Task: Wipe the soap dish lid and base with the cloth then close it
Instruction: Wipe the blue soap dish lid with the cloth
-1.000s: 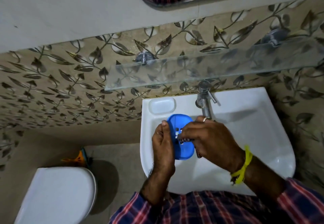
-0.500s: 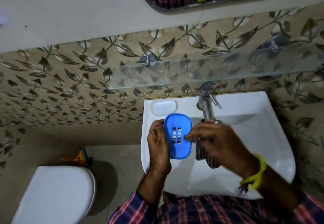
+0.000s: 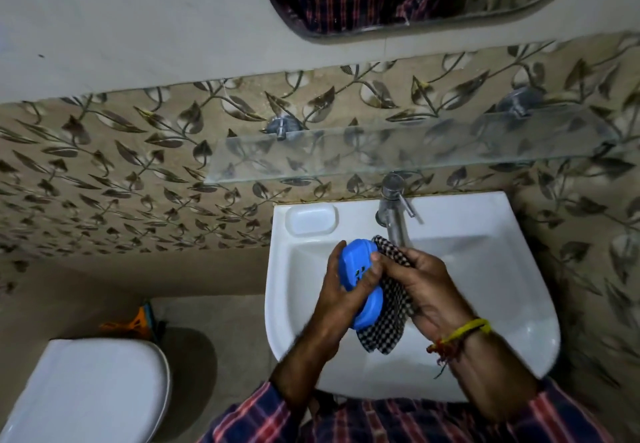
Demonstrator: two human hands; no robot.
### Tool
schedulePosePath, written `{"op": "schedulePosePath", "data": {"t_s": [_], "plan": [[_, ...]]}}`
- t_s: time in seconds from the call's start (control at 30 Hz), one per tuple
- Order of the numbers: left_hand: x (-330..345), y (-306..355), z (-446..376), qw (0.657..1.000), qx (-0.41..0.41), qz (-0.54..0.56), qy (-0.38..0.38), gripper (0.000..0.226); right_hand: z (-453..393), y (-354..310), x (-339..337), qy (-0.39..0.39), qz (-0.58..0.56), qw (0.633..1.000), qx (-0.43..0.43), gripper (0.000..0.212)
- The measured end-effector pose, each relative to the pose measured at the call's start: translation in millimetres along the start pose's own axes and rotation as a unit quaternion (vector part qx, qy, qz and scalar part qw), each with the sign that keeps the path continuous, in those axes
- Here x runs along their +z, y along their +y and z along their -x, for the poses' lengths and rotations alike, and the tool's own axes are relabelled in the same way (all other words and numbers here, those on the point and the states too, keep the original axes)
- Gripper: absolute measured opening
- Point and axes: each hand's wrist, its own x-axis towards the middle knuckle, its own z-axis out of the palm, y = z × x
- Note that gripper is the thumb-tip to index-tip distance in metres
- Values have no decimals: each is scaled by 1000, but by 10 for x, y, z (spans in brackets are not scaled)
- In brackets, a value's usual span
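Right of centre in the frame, above the white sink (image 3: 485,356), the left hand (image 3: 337,299) held the blue soap dish (image 3: 353,262) with fingers curled round its far side and the thumb across its face. The dish was a bright blue plastic oval, tilted on edge, with small slots showing in its face. The right hand (image 3: 427,285) gripped the black-and-white checked cloth (image 3: 384,328), fingers curled, fingertips pressed to the dish. The cloth hung below, just under the tap (image 3: 394,215).

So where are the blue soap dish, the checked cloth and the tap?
blue soap dish (image 3: 350,264): head view, its slotted upper face.
checked cloth (image 3: 388,325): head view, the hanging lower part.
tap (image 3: 393,207): head view, its metal body.
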Motion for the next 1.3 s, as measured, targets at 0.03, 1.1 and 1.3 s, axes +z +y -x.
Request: {"op": "schedulePosePath", "data": {"t_s": [0.03,1.1,1.3], "plan": [[-38,3,-10,999,-14,-11,-31,75,10,5,3,7,-3,1000,-2,44],[-190,221,194,993,112,47,2,51,154,-142,333,-49,312,896,-311,17],[-187,232,208,994,107,3,26,55,150,-217,291,83,298,870,-384,25]]}}
